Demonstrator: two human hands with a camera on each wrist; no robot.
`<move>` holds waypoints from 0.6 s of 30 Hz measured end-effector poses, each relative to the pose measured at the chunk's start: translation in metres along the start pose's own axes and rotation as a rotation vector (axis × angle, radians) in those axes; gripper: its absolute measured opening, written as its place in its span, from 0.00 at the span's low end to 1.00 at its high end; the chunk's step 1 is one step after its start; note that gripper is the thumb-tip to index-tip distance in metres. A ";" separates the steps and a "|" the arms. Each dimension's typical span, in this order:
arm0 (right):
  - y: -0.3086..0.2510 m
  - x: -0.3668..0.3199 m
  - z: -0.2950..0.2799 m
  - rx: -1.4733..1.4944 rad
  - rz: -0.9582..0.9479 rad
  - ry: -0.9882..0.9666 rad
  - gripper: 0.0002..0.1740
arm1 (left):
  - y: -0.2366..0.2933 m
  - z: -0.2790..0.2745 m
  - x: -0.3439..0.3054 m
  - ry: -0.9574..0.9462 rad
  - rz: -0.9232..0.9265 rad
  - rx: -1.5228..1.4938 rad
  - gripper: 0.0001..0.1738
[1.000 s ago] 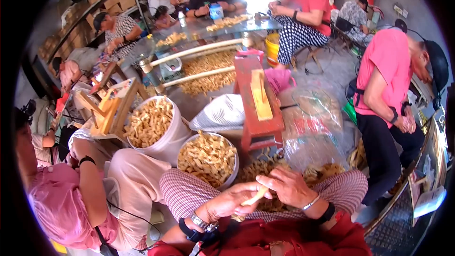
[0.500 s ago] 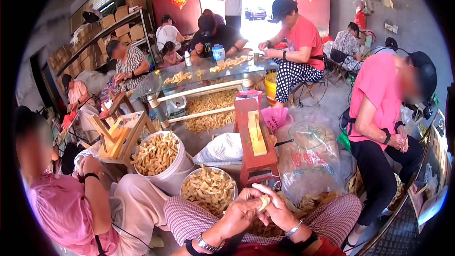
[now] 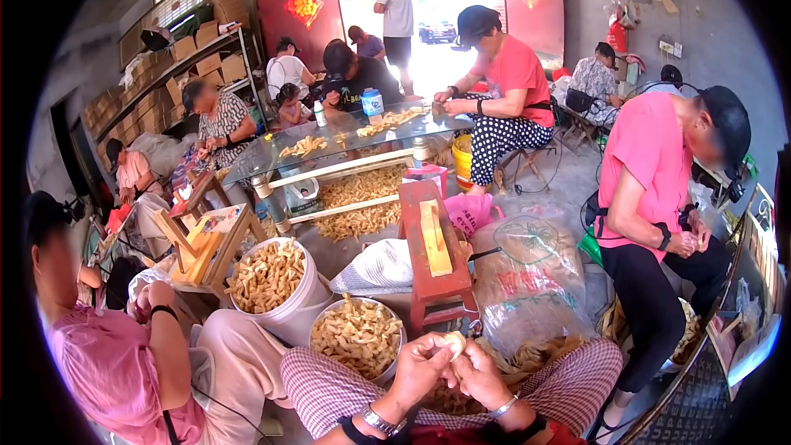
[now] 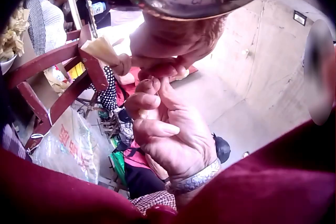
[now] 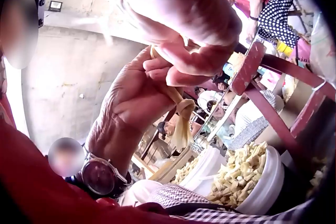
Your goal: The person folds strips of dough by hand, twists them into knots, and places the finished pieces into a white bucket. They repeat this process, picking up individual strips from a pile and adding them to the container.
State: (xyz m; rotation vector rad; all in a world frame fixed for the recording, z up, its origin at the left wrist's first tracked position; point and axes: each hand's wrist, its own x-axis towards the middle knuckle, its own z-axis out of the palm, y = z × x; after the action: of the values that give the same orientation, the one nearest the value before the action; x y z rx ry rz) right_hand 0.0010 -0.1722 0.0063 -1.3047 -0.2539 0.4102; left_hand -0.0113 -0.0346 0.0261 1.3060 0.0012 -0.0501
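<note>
A pale yellow strip (image 3: 455, 344) is held up between the two hands, above the lap. My left hand (image 3: 420, 371) pinches it from the left, and my right hand (image 3: 482, 379) meets it with curled fingers on the other side. In the right wrist view a knotted part of the strip (image 5: 184, 113) hangs below the fingers, its end fanned out. The left wrist view shows a flat end of the strip (image 4: 102, 51) beside the left hand (image 4: 176, 37); the right hand's (image 4: 176, 134) fingertips touch the left's.
Two white buckets (image 3: 309, 306) of knotted pieces stand front left. A red bench (image 3: 445, 284) bears a yellow wooden block (image 3: 435, 239). Plastic bags (image 3: 531, 280) and loose strips (image 3: 548, 352) lie right of it. Seated people work on both sides and around a glass table (image 3: 284, 161).
The head view has tilted up, then shifted slightly. The strip, earlier stretched low between the hands, is now held upright with fingers closer together; the right hand's raised fingers have curled in.
</note>
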 end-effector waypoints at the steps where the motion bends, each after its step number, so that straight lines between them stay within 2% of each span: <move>1: 0.002 -0.001 0.001 -0.017 -0.024 0.013 0.08 | -0.001 0.002 0.001 0.021 0.046 -0.048 0.03; 3: 0.015 -0.002 0.002 -0.069 -0.140 0.127 0.06 | -0.003 0.005 0.003 0.067 0.141 -0.143 0.05; 6: 0.017 -0.004 0.006 -0.272 -0.304 0.305 0.07 | -0.009 0.002 0.011 0.111 0.104 -0.248 0.09; 8: 0.014 -0.007 0.008 -0.505 -0.486 0.375 0.09 | -0.003 0.007 0.012 0.134 0.019 -0.309 0.04; 9: 0.004 -0.010 0.013 -0.537 -0.573 0.378 0.13 | 0.000 0.004 0.011 0.109 -0.039 -0.332 0.03; 12: -0.005 -0.011 0.017 -0.747 -0.727 0.338 0.13 | -0.009 0.000 0.014 0.105 -0.153 -0.346 0.04; 14: 0.001 -0.008 0.018 -0.702 -0.723 0.259 0.14 | -0.022 -0.006 0.016 0.113 -0.157 -0.327 0.05; 15: 0.004 -0.004 0.014 -0.697 -0.744 0.217 0.14 | -0.011 -0.002 0.012 0.147 -0.219 -0.293 0.07; 16: 0.005 -0.002 0.012 -0.693 -0.765 0.176 0.14 | -0.013 -0.002 0.011 0.139 -0.204 -0.267 0.07; 18: 0.002 -0.002 0.011 -0.761 -0.769 0.216 0.12 | -0.020 -0.001 0.010 0.122 -0.171 -0.215 0.09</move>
State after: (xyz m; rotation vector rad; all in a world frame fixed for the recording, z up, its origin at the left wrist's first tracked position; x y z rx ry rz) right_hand -0.0051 -0.1629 0.0072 -1.8388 -0.7411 -0.5359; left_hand -0.0020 -0.0388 0.0063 1.0894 0.2172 -0.1130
